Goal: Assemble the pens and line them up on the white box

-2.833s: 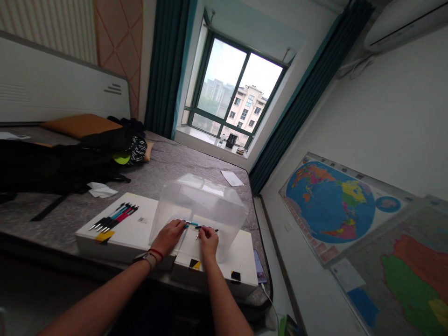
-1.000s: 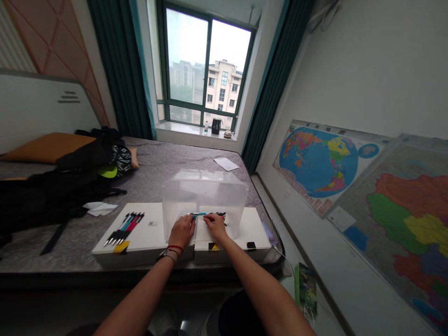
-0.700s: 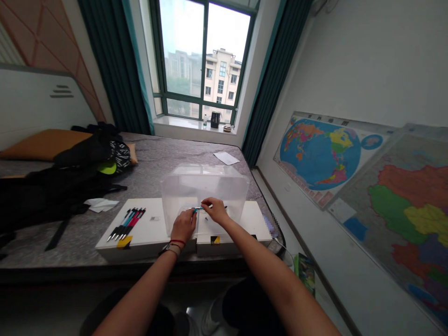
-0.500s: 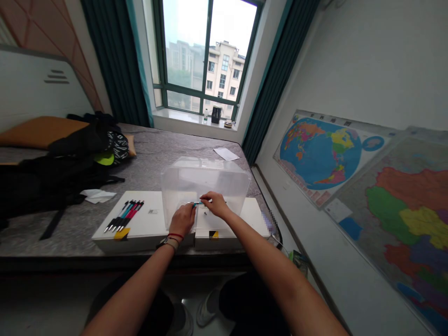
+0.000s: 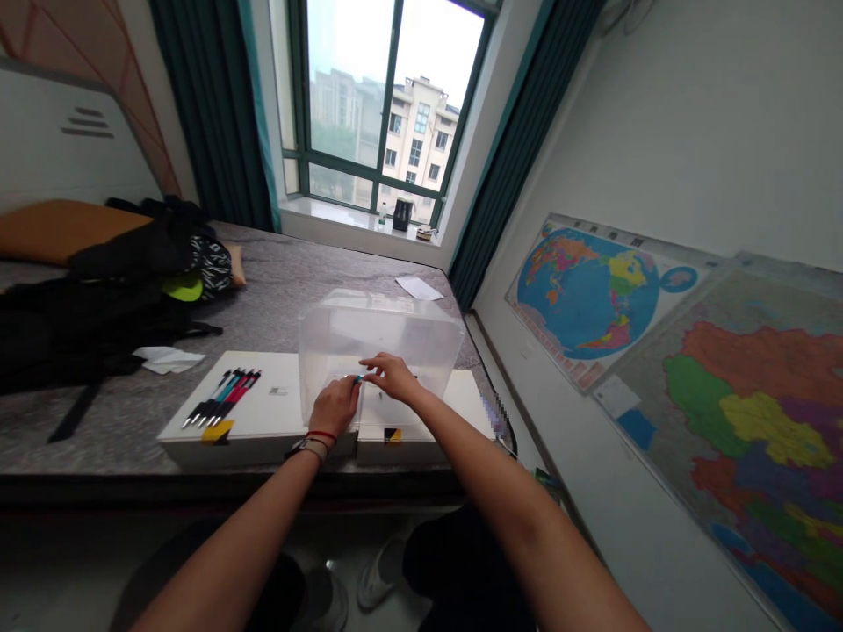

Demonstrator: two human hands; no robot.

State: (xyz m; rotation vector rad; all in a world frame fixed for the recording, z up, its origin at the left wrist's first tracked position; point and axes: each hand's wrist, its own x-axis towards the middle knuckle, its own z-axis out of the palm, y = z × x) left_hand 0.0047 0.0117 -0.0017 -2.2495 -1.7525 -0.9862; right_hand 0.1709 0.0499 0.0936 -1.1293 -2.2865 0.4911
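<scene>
Pen piece (image 5: 358,379), blue, shows at the fingertips of the left hand (image 5: 335,405) — pinched closed on it — just left of the right hand (image 5: 392,377), whose fingers are slightly parted, their hold unclear. Its long axis seems to run crosswise between both hands, above white boxes (image 5: 267,414).

A bedroom, most likely in a home; a grey bed (image 5: 283,263) fills the middle, a pale headboard (image 5: 66,149) rises at the left, and an orange cushion (image 5: 59,230) lies before it; green curtains (image 5: 207,114) flank a window (image 5: 349,96) onto buildings (image 5: 421,123) outside; two maps (image 5: 589,294) hang on a white wall (image 5: 724,132).
</scene>
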